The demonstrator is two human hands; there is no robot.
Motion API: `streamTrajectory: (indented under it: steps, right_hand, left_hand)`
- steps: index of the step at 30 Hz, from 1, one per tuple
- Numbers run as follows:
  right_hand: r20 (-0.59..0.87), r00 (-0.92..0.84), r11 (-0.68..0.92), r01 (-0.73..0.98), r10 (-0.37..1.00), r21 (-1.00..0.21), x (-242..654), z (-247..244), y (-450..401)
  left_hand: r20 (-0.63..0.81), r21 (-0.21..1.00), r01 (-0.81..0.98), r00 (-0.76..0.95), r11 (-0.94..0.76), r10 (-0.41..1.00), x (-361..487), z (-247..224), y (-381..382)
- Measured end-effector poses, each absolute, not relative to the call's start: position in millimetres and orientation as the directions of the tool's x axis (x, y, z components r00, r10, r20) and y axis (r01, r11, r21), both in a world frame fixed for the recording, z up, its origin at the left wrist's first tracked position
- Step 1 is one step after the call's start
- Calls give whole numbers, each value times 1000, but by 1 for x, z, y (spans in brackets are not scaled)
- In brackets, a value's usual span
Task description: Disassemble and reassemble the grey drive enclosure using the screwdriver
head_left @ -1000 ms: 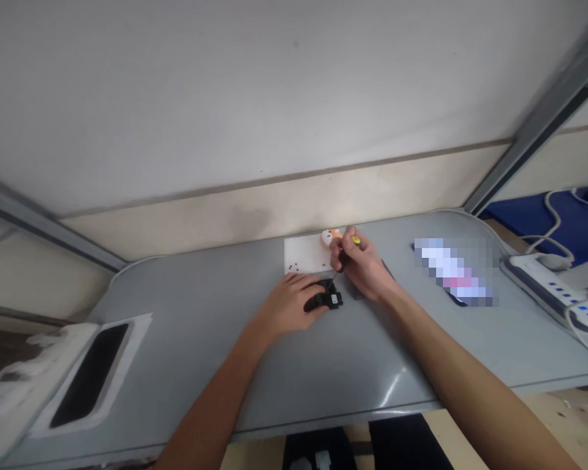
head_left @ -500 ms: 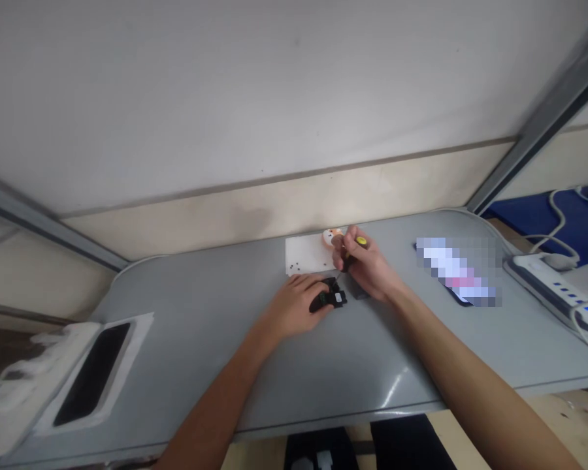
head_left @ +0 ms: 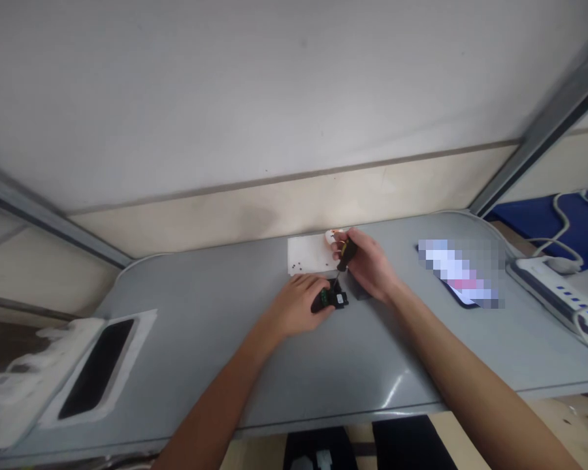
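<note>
Near the middle of the grey table (head_left: 186, 339), my left hand (head_left: 301, 303) grips a small black device (head_left: 341, 299) with a green circuit board part. My right hand (head_left: 370, 261) holds a black and yellow screwdriver (head_left: 346, 253), its shaft slanting down to the device. A dark block (head_left: 359, 290) lies beneath the right wrist. Behind the hands is a white sheet (head_left: 306, 251) with several tiny dark pieces, probably screws. A white and orange round item (head_left: 330, 236) is partly covered by my right fingers.
On the right lie a phone (head_left: 458, 274) with a blurred screen and a white power strip (head_left: 558, 290) with cables. A black phone-like slab (head_left: 98, 369) rests on white paper at the left, beside another white strip (head_left: 24, 398). A wall stands behind.
The screwdriver has swung from a tilted pose, its yellow end toward the camera, to a clearer slant with its handle visible. My right fingers have shifted around it. My left hand keeps its hold.
</note>
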State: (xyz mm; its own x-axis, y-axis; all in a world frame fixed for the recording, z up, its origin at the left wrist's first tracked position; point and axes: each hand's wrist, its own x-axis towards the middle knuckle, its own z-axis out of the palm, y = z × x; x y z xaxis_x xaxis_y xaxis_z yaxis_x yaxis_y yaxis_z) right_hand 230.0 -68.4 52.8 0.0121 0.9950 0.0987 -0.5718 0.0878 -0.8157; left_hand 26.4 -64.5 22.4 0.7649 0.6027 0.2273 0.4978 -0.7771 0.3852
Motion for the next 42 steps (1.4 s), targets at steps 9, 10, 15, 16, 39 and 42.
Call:
streamTrajectory:
  steps: [9,10,15,16,39,42]
  right_hand:
    - [127,-59,70,-578,990,-813,234,60,-71]
    - [138,-86,64,-577,987,-814,234,60,-71]
    - [225,-165,111,-514,960,-851,236,58,-76]
    - [237,-166,125,-501,957,-856,235,57,-77]
    - [183,-22,144,-529,983,-836,229,51,-69]
    - [141,-86,66,-581,986,-811,232,54,-69]
  left_hand:
    - [197,385,489,785,-782,588,24,19,-60]
    - [198,389,487,785,-782,588,24,18,-59]
    - [209,402,494,770,-771,603,25,13,-58]
    - [213,400,496,768,-771,604,25,12,-58]
    - [362,335,425,766,-841,531,23,6,-55]
    - [378,330,419,762,-846,525,23,5,-54]
